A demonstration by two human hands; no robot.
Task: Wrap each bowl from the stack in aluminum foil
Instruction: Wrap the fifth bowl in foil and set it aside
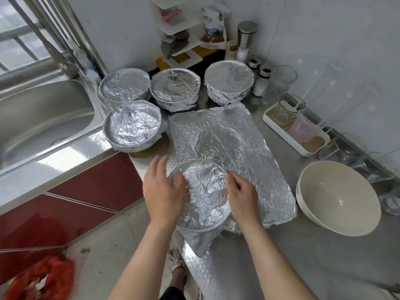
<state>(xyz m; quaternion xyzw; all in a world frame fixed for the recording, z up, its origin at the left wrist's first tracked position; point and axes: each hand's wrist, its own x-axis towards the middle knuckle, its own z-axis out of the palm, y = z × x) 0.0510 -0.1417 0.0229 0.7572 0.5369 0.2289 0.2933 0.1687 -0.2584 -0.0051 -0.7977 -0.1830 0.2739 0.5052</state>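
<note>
Left hand (163, 191), right hand (240, 197) on bowl (205, 192) (foil-covered)

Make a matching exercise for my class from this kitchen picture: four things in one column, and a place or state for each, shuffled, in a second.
Column A
1. round white ceramic bowl
2. rectangular sheet of aluminium foil
3. foil-covered bowl at the counter's near edge
4. stainless steel sink

Column B
a. lying spread on the steel counter
b. between the left hand and right hand
c. bare, at the right
d. at the left, below the window

Pairs: 1-c, 2-a, 3-b, 4-d
</note>
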